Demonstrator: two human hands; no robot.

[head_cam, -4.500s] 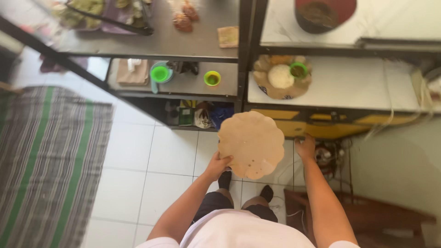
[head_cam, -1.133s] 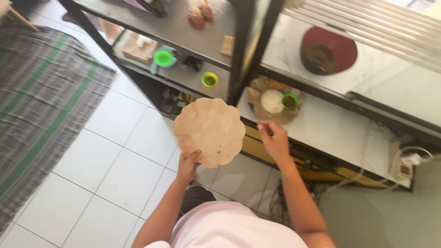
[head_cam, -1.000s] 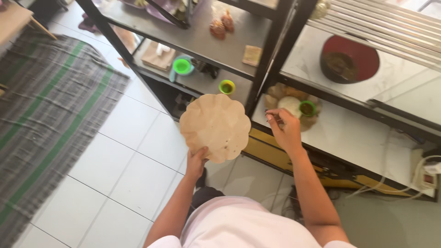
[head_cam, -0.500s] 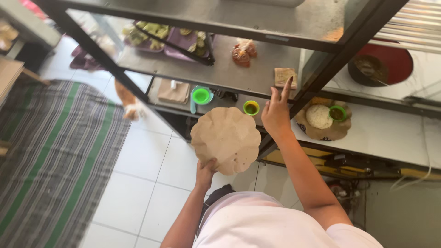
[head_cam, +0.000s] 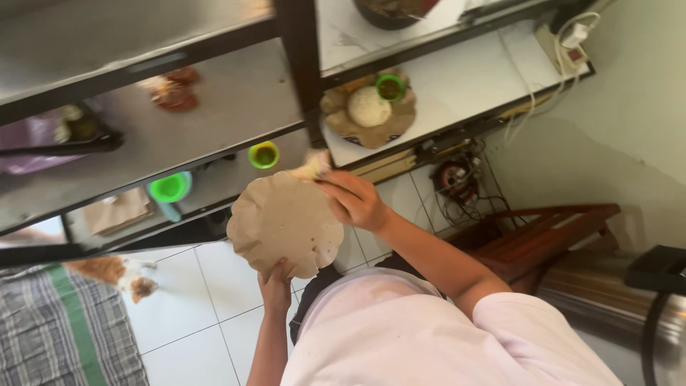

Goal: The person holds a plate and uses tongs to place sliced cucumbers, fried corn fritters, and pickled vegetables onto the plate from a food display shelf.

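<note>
My left hand [head_cam: 276, 287] grips the near rim of a round, scallop-edged brown paper plate [head_cam: 284, 223], held level in front of me. My right hand [head_cam: 351, 199] is shut on a small pale piece of food [head_cam: 312, 169] and holds it over the plate's far edge. On the shelf beyond lies a second brown plate [head_cam: 369, 116] carrying a white mound and a small green cup [head_cam: 390, 87].
Metal shelves [head_cam: 214, 114] stand in front with a small green cup [head_cam: 264, 154], a larger green cup [head_cam: 170, 188] and a brown bag [head_cam: 120, 211]. An orange-and-white cat [head_cam: 114, 272] stands on the tiled floor beside a striped rug [head_cam: 57, 329]. Cables and a wooden stool [head_cam: 543, 229] are at right.
My right hand came off the upper shelf holding a pale piece and lowered it to the plate's edge. The view swung right.
</note>
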